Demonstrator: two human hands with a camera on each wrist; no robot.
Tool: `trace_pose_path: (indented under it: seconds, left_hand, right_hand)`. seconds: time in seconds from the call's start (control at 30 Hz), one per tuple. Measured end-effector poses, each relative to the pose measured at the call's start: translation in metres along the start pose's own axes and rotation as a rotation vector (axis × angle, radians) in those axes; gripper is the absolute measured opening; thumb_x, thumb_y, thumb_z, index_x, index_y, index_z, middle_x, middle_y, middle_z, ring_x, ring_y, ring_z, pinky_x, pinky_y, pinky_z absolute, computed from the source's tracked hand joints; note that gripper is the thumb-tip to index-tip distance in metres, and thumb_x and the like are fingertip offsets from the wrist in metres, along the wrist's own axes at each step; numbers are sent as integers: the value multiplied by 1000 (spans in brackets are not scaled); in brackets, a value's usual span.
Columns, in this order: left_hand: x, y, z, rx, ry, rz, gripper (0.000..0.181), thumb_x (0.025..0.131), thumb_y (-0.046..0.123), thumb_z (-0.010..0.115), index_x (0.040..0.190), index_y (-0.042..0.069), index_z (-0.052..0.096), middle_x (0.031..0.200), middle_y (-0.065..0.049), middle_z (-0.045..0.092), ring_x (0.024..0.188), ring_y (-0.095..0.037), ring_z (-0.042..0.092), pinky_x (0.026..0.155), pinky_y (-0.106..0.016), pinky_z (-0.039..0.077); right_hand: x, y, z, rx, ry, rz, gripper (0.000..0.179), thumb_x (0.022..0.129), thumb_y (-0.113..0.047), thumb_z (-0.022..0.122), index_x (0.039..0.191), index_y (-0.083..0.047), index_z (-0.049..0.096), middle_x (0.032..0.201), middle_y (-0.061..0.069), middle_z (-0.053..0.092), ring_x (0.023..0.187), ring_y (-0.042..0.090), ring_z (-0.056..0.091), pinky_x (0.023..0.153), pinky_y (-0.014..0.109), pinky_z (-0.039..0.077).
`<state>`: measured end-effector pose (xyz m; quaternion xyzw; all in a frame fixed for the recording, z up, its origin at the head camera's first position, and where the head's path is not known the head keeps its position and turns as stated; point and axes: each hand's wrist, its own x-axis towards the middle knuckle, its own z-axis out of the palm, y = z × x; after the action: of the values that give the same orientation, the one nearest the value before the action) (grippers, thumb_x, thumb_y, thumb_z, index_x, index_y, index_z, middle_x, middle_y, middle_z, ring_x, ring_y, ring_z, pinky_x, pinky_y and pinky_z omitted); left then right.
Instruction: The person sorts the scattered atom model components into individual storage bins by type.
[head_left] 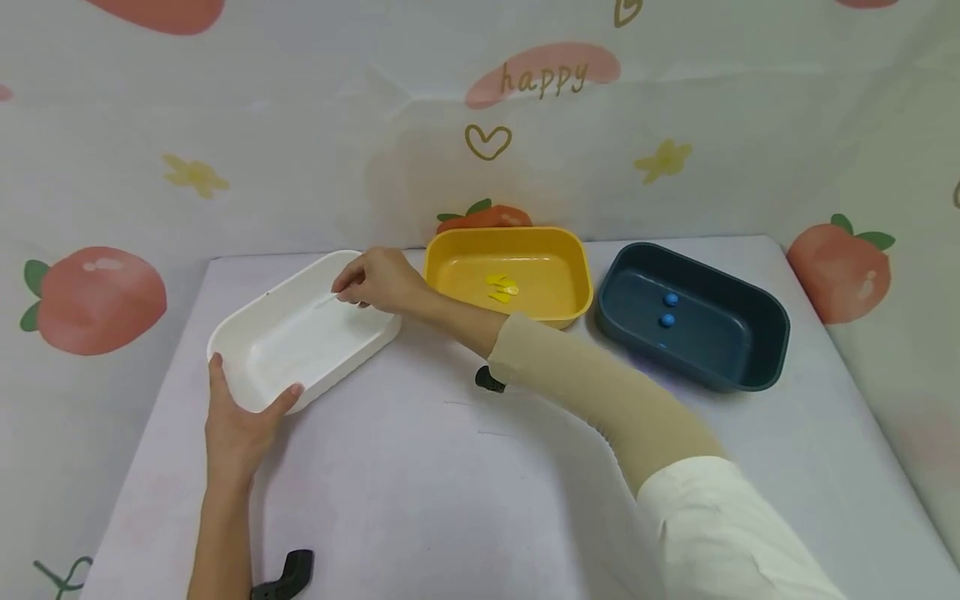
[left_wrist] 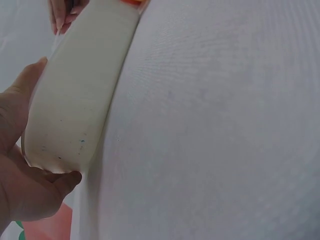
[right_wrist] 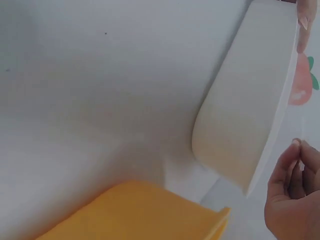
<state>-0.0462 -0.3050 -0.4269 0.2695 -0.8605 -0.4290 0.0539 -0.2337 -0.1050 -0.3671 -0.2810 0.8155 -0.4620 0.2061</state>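
1. The right hand (head_left: 381, 283) hangs over the white tub's (head_left: 300, 346) far end, blocking that end from above.
2. The left hand (head_left: 243, 421) obstructs the tub's near end.
3. The sleeve (head_left: 600, 383) bars a straight reach to the yellow tub (head_left: 540, 260).
4. The blue tub (head_left: 708, 333) can be reached from its right.
5. There is passing room across the table's (head_left: 450, 517) front.

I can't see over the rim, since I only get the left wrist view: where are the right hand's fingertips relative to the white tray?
Observer: The right hand has its fingertips over the opening of the white tray, toward the right end.
Operator: What's in the yellow tray?
Observer: A few small yellow pieces.
Operator: And the blue tray?
Observer: Two small blue balls, lying near each other.
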Motion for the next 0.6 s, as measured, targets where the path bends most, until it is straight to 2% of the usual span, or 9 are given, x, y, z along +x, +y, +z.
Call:
trace_pose_path:
  seconds: [0.2,0.33,0.47,0.6]
  left_hand:
    - [0,0,0,16,-13,-24,119,82,41,80,160,27,-8,166,-11,10,148,-38,18,116,-60,18]
    - [2,0,0,26,-26,-43,119,83,43,78,159,26,-11,166,-12,7,149,-39,15,116,-62,17]
    - [2,1,0,36,-33,-47,119,83,43,78,159,25,-12,166,-11,5,150,-38,13,117,-60,16]
    - [1,0,-1,36,-32,-31,118,84,43,77,159,25,-12,167,-9,4,150,-36,12,118,-58,15]
  right_hand:
    - [6,2,12,24,39,26,9,91,-13,72,97,-10,78,83,-2,72,75,19,69,65,17,52]
    - [11,4,21,34,56,46,8,92,-16,72,95,-11,77,86,1,73,72,13,66,65,16,52]
    - [15,4,29,54,45,65,10,93,-18,71,96,-10,75,92,6,74,70,10,63,65,15,51]
    - [17,2,35,42,27,75,10,94,-20,71,96,-12,75,91,5,73,71,9,61,64,15,49]
